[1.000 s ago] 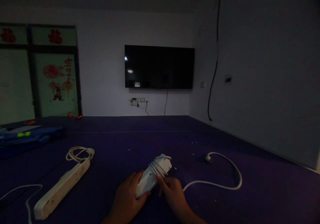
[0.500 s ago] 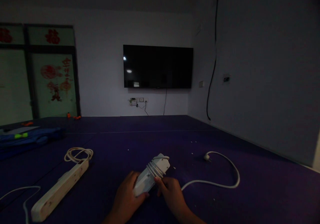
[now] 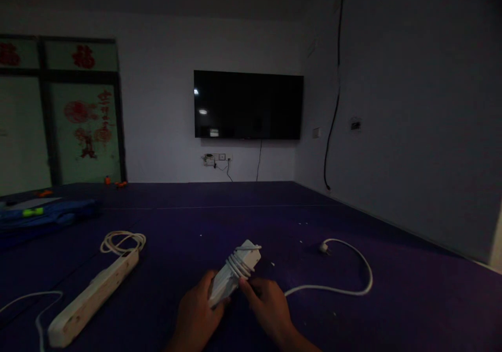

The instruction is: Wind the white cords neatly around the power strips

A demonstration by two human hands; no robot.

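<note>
Wrapped strip (image 3: 234,271) is flanked by another power strip (image 3: 95,297) and a plug (image 3: 323,247)

Red sign (image 3: 83,56) on pane (image 3: 105,56) above door (image 3: 65,158) reads 福, blurred red mark (image 3: 10,55) on adj. pane (image 3: 30,56), vert. red script (image 3: 104,109) nr door's top R corner illeg.

A power strip (image 3: 96,297) lies left of the held block (image 3: 224,285), plug (image 3: 323,248) right.

White power strip (image 3: 224,286) — near side, mid-scene, slanted, far end to right. White cord (image 3: 237,265) wound several turns round its far half — loose length runs right, bends far, curls back left to white plug (image 3: 323,247).
</note>
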